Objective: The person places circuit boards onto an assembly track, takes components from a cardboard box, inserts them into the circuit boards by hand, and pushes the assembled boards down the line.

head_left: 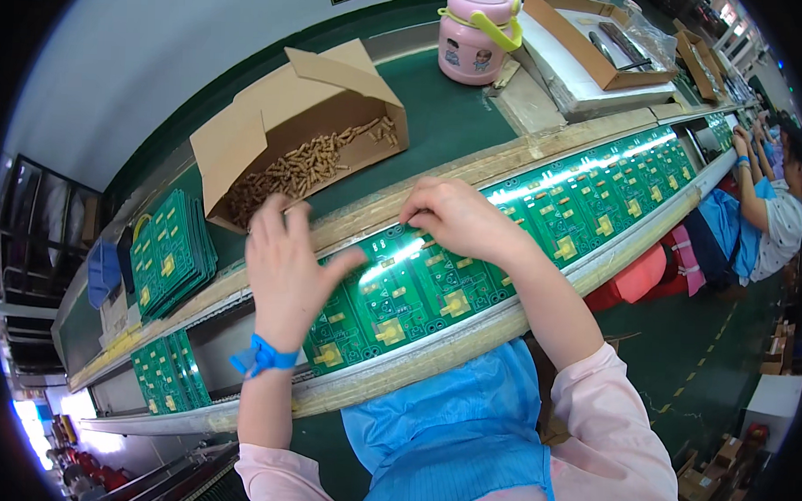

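A green circuit board (417, 295) with yellow parts lies on the conveyor rail in front of me. My left hand (290, 269) hovers over the board's left end, fingers spread and holding nothing that I can see. A blue strap circles that wrist. My right hand (459, 219) rests on the board's far edge with fingers curled down onto it; whether it pinches a small part is hidden.
An open cardboard box (246, 148) of small tan components stands behind the rail. A stack of green boards (167, 251) lies to the left, more boards (615, 192) run along the conveyor to the right. A pink jug (477, 41) stands beyond. Another person (773, 210) works at far right.
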`<state>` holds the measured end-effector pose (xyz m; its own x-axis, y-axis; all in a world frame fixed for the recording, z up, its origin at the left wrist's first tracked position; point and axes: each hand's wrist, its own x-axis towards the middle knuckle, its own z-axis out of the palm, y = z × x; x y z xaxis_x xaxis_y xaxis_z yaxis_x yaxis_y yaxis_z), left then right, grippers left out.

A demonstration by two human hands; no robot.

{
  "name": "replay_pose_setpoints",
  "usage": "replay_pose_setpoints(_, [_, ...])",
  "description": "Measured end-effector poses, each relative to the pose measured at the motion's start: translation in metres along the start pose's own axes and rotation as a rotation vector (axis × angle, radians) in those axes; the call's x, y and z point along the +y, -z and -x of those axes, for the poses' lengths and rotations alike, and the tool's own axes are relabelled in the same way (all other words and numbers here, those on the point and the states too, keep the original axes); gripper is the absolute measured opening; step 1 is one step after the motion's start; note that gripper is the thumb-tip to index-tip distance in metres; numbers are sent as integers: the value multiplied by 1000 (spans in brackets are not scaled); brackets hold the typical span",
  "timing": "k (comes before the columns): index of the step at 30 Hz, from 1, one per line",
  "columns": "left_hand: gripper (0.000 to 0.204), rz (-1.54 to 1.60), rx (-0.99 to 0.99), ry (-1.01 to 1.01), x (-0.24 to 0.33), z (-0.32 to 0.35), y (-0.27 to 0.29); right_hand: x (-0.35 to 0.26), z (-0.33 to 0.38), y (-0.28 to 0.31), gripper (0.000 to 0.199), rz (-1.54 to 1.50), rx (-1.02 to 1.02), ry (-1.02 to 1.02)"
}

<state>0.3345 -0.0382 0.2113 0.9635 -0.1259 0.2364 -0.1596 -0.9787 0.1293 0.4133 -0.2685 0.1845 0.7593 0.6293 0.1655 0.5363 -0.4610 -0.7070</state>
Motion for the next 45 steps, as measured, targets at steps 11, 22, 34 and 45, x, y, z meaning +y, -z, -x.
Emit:
replay_pose_setpoints(11, [32, -264, 284, 129, -52, -6, -43, -21, 2, -9, 14, -173, -289, -65])
replay_pose_setpoints(22, [15, -77, 289, 152, -56, -4, -41, -17, 1, -14, 11, -66, -331, 30])
replay_pose_setpoints(34, [32, 55, 438, 68, -65, -4, -52, -8, 6, -23, 11, -45, -355, 161])
replay_pose_setpoints(45, [16, 471, 296, -67, 9, 18, 0, -12, 7, -26, 10, 54, -301, 106])
